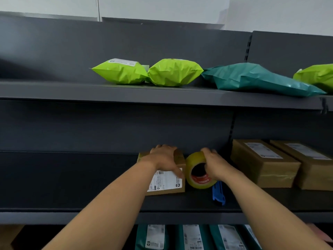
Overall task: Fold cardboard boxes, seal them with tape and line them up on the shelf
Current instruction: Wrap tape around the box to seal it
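A small cardboard box (167,183) with a white shipping label lies on the middle shelf (72,201). My left hand (164,158) lies over its top, fingers curled round the far edge and thumb on the label. Right beside the box stands a roll of yellowish tape (193,164) on its edge, its dark core facing me. My right hand (215,164) grips the roll from the right, thumb inside the core and fingers over the top.
A blue box cutter (218,193) lies just right of the tape. Two taped cardboard boxes (264,163) stand at the right of the same shelf. Green and teal mailer bags (173,72) sit on the upper shelf; several teal bags (191,237) stand below.
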